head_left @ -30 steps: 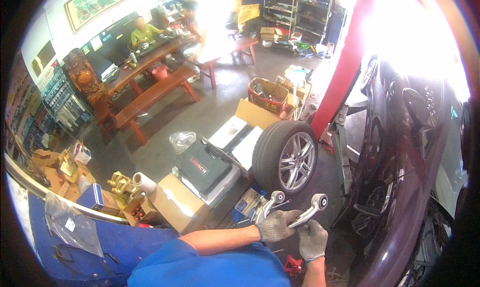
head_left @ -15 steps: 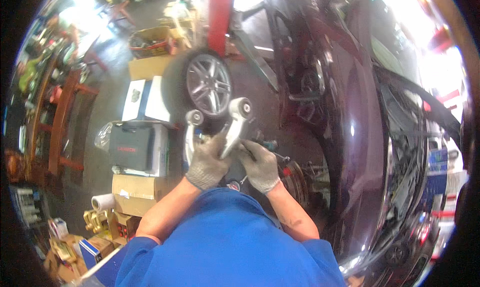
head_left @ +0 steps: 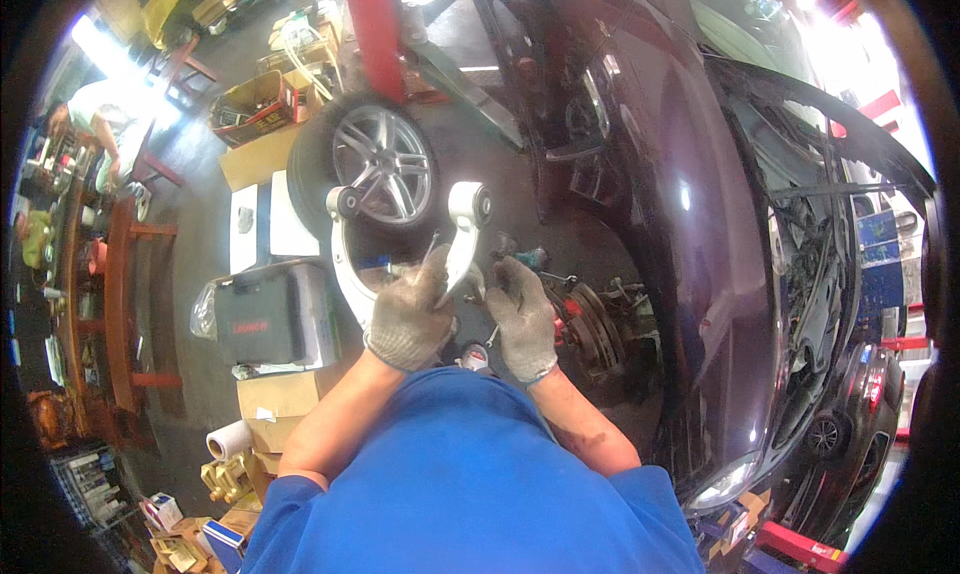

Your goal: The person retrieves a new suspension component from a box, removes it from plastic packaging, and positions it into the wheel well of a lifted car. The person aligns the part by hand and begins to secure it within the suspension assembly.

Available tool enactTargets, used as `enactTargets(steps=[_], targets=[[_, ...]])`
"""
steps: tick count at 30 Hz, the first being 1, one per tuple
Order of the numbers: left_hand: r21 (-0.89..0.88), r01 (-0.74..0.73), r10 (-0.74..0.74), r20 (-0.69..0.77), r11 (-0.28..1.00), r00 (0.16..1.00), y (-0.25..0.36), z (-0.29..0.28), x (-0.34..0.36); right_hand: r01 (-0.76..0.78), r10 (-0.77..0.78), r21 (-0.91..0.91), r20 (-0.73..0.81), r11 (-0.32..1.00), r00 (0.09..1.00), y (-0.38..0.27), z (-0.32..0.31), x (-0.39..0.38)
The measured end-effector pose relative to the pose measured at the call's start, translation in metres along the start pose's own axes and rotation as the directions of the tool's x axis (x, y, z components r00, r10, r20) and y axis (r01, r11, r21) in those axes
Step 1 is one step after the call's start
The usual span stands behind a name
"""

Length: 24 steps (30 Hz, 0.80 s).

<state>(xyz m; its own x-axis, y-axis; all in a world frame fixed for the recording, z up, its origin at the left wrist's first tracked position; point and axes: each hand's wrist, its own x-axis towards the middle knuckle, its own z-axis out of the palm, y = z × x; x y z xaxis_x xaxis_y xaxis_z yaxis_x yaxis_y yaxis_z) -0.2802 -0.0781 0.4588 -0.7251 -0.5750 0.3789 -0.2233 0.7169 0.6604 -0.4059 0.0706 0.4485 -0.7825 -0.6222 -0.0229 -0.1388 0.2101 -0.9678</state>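
My left hand, in a grey knit glove, is closed around a pale metal control arm. The part is forked, with a round bushing at each upper end. A thin metal piece sticks up by the left fingertips; its kind is unclear. Just right of the control arm, my gloved right hand has bent fingers and the thumb drawn in. Whatever lies between those fingers is too small to name. Beyond the right hand, a brake disc shows at the dark car's wheel arch, near a wrench.
A dark car fills the right side. Ahead lies a removed wheel, near a red post. On the left are a dark tool case, cardboard boxes and a wooden bench. Another person is at far left.
The control arm has turned, so its two bushings stand wider apart and its fork shows more fully. My right hand has moved slightly away from it. The view has shifted.
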Motion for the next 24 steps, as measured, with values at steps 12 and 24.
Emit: enactTargets(steps=[12, 24], targets=[[-0.275, 0.299, -0.265, 0.154, 0.914, 0.952, 0.006, 0.012, 0.035, -0.131, 0.117, 0.17, 0.09, 0.977, 0.989, 0.038, -0.028, -0.01], [-0.317, 0.265, -0.202, 0.22, 0.911, 0.954, 0.01, 0.029, 0.051, -0.231, 0.221, 0.096, 0.103, 0.968, 0.97, 0.041, -0.016, 0.003]])
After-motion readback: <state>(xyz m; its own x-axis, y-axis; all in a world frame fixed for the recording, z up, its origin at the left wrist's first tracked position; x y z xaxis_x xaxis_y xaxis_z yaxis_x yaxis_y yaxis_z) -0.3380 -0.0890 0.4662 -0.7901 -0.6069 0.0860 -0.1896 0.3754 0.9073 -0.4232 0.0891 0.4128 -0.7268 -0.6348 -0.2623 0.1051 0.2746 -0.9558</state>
